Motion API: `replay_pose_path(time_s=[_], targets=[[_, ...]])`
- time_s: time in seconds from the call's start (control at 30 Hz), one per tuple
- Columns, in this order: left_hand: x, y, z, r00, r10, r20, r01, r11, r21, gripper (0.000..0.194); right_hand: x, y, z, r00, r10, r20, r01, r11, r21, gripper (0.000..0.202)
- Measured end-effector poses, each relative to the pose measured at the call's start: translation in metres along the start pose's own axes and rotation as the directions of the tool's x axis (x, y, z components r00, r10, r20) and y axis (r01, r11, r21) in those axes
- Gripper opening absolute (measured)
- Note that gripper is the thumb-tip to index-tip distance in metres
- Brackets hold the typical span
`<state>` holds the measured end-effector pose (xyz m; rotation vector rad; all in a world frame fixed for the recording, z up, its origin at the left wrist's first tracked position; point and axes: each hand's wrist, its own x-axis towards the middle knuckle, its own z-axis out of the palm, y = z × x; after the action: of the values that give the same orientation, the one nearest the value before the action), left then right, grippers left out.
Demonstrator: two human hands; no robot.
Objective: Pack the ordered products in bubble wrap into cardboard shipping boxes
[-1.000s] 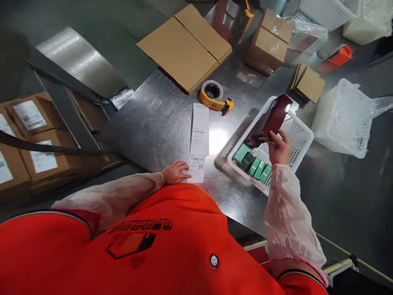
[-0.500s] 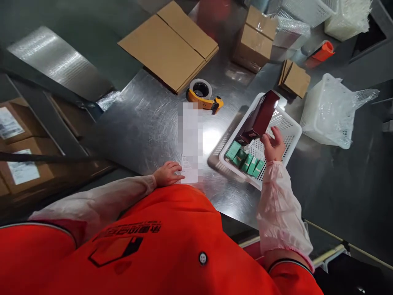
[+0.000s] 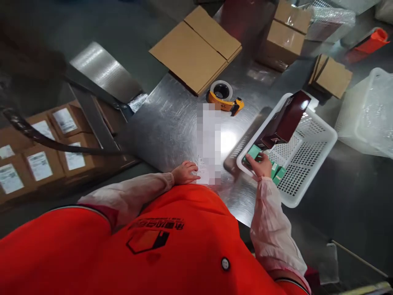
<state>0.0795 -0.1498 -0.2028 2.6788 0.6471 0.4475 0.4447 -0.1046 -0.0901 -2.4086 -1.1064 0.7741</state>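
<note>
My left hand (image 3: 185,172) rests on the steel table, fingers apart and lightly bent, at the lower left edge of a long white paper slip (image 3: 209,135). Much of the slip is blurred out. Inside a white plastic basket (image 3: 324,164), my right hand (image 3: 260,164) has its thumb and fingers closed around a small green box (image 3: 253,151). More small green boxes (image 3: 278,175) stand in a row beside it, partly hidden by that hand. Tall dark-red boxes (image 3: 290,116) lean in the basket's far left part, just beyond my fingers.
A yellow tape dispenser (image 3: 225,104) lies beyond the slip, near flat folded cardboard (image 3: 196,49). Farther right are a carton (image 3: 285,39), smaller cardboard pieces (image 3: 333,76), an orange roll (image 3: 370,44) and a plastic-filled white bin (image 3: 368,114). Labelled cartons (image 3: 39,164) sit on the left.
My right hand has moved left and down in the basket, from beside the dark-red boxes to the green ones. My left hand stays at the slip. The whole view has shifted.
</note>
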Motion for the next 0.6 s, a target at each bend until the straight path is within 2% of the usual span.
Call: replay_pose_path(time_s=[0.2, 0.4, 0.5, 0.6], targets=[[-0.0024, -0.003, 0.0015, 1.0, -0.01, 0.027, 0.011, 1.0, -0.014, 0.023, -0.0001, -0.0042, -0.0006, 1.0, -0.005, 0.003, 0.005, 1.0, -0.012, 0.059], [-0.0012, -0.0022, 0.0004, 1.0, 0.016, -0.019, -0.015, 1.0, 0.012, 0.024, -0.0008, -0.0048, 0.0007, 0.999, -0.049, -0.013, 0.048, 0.999, -0.021, 0.071], [-0.001, -0.0013, 0.0, 1.0, 0.003, 0.002, -0.003, 1.0, 0.018, 0.024, -0.001, -0.0072, 0.0, 0.998, -0.049, -0.028, 0.049, 0.999, -0.012, 0.062], [-0.0012, -0.0011, 0.0007, 1.0, 0.002, 0.018, -0.002, 1.0, 0.02, 0.024, -0.0006, -0.0074, -0.002, 1.0, -0.017, 0.024, 0.014, 0.993, 0.115, 0.042]])
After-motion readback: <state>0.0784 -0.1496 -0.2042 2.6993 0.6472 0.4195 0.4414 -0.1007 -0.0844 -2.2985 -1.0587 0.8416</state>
